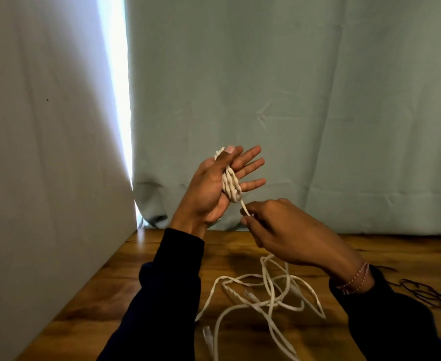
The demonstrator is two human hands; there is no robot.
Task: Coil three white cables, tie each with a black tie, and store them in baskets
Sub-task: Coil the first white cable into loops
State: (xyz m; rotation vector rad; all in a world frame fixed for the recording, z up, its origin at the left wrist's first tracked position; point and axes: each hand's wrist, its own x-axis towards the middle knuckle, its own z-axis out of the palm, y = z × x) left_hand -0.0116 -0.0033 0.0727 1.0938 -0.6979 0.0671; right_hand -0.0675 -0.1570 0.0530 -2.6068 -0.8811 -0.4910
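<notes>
Nearest the lens, two dark sleeves [162, 295] reach in over a loose tangle of white cable [266, 295] sprawled on the wooden worktop [125, 282], with a clear plug end [207, 330] lying at the bottom edge. Above it, the left hand [214, 188] is raised palm-up with its fingers [250, 165] straight and spread, serving as a former: several turns of cable, the coil [231, 185], wrap across the palm, and the thumb presses the upper turns so they cannot slip. The right hand [287, 230], wearing a beaded bracelet [357, 278], pinches the free run just below the coil between thumb and forefinger, probably to feed the next turn under light tension. Most of the cable is not yet wound, so the coiling looks to be at an early stage. At the right of the worktop lies a small dark bundle [422, 294], possibly the black ties, though it is too blurred to be sure. No basket is in view. Behind hangs a pale green curtain [318, 100], with a white panel [44, 152] at left and bright light in the gap between.
</notes>
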